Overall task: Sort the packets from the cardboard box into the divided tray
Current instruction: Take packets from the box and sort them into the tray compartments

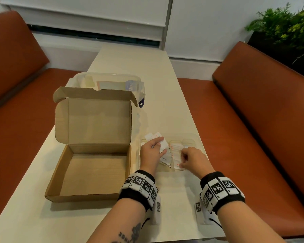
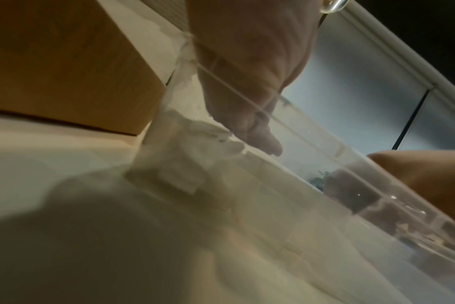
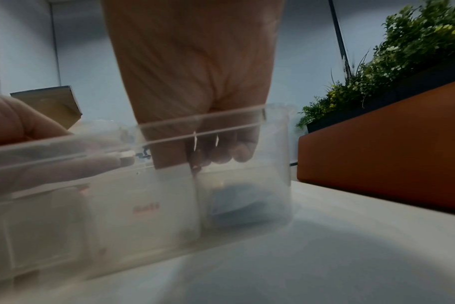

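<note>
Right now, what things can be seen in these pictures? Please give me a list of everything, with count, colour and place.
cardboard box: one, brown, lid open, no packets visible inside, left part of the table
divided tray: one, clear plastic, right of the box
packets: several, count unclear, white with red or black print, in the tray
lidded container: one, clear plastic, behind the box
table: one, cream
benches: two, orange-brown, either side of the table
plant: one, green, far right
wrist bands: two, black with white markers
left hand: holds white packets over the tray's left part
right hand: pinches a packet in the tray
</note>
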The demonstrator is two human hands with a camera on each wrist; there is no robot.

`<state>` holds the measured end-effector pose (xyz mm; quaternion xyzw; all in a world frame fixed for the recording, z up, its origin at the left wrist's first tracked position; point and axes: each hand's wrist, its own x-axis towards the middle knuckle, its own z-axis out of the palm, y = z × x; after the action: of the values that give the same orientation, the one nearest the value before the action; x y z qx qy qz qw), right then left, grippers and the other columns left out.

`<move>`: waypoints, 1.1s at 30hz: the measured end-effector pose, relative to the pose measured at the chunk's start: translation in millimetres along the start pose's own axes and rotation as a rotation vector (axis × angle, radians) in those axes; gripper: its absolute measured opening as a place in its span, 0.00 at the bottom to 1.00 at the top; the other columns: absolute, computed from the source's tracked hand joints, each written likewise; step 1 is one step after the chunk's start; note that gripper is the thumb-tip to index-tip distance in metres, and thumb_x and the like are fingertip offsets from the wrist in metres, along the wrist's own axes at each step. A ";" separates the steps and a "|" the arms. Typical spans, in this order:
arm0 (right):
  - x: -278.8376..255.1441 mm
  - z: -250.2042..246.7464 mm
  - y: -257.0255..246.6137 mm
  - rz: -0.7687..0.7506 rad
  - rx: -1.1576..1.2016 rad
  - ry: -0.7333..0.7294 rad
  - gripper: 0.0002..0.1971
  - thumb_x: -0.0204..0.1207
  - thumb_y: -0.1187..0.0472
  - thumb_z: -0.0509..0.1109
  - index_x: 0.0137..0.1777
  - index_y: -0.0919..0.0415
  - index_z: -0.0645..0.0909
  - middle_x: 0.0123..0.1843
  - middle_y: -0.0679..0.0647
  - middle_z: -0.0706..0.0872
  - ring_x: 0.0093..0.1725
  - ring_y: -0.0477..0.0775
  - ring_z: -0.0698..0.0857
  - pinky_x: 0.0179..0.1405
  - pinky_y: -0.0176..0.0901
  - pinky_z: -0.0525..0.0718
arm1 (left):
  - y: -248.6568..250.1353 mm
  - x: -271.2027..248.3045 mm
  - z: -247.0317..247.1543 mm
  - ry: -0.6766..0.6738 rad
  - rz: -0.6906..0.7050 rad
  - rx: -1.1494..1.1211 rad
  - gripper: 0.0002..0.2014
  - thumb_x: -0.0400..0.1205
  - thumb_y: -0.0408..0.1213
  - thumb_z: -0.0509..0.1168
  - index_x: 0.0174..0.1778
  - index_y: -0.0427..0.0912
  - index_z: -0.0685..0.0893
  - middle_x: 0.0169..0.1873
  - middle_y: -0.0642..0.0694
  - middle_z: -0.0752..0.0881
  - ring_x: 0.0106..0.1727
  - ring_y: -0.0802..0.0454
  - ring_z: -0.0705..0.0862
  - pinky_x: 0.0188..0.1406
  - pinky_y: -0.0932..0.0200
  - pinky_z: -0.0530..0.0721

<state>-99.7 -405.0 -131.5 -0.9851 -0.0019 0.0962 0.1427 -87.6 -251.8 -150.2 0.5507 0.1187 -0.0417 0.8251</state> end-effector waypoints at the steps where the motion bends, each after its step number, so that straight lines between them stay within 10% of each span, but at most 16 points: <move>1: 0.1 0.7 0.1 0.003 0.007 0.001 0.19 0.67 0.65 0.76 0.29 0.53 0.67 0.35 0.48 0.74 0.36 0.51 0.74 0.29 0.36 0.67 | -0.3 0.4 -0.1 -0.001 0.000 0.000 0.16 0.85 0.22 0.56 0.47 0.43 0.87 0.55 0.43 0.82 0.42 0.55 0.82 0.45 0.61 0.89; 7: -1.5 -1.6 -2.1 -0.011 0.102 0.057 0.18 0.68 0.65 0.75 0.30 0.53 0.66 0.34 0.49 0.75 0.36 0.52 0.75 0.28 0.36 0.67 | 1.1 -0.3 0.1 0.014 0.008 -0.031 0.16 0.85 0.22 0.56 0.47 0.43 0.87 0.53 0.43 0.82 0.41 0.54 0.79 0.44 0.62 0.89; 13: -5.0 -10.7 -27.2 -0.166 0.269 0.040 0.18 0.67 0.50 0.77 0.33 0.52 0.68 0.30 0.45 0.75 0.30 0.44 0.70 0.29 0.37 0.68 | 1.6 -0.4 1.1 0.091 0.059 -0.055 0.14 0.86 0.23 0.55 0.57 0.35 0.86 0.61 0.43 0.81 0.60 0.49 0.82 0.45 0.63 0.89; 22: 6.1 5.1 -35.4 -0.198 0.054 0.037 0.17 0.69 0.60 0.75 0.32 0.54 0.67 0.31 0.46 0.72 0.30 0.46 0.70 0.26 0.36 0.63 | 0.3 -2.7 -0.5 0.099 0.115 -0.054 0.15 0.86 0.23 0.55 0.59 0.35 0.85 0.61 0.44 0.81 0.66 0.45 0.81 0.46 0.64 0.88; 33: 9.8 15.9 -36.2 -0.175 0.054 0.124 0.13 0.72 0.58 0.73 0.37 0.56 0.69 0.36 0.49 0.76 0.37 0.51 0.75 0.32 0.39 0.69 | 1.5 -3.2 0.4 0.042 0.094 -0.044 0.20 0.84 0.21 0.57 0.53 0.50 0.86 0.69 0.43 0.76 0.67 0.41 0.80 0.43 0.61 0.89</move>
<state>-92.3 -365.5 -138.1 -0.9810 -0.0765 0.0223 0.1769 -90.3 -251.7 -147.9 0.5383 0.1109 0.0112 0.8354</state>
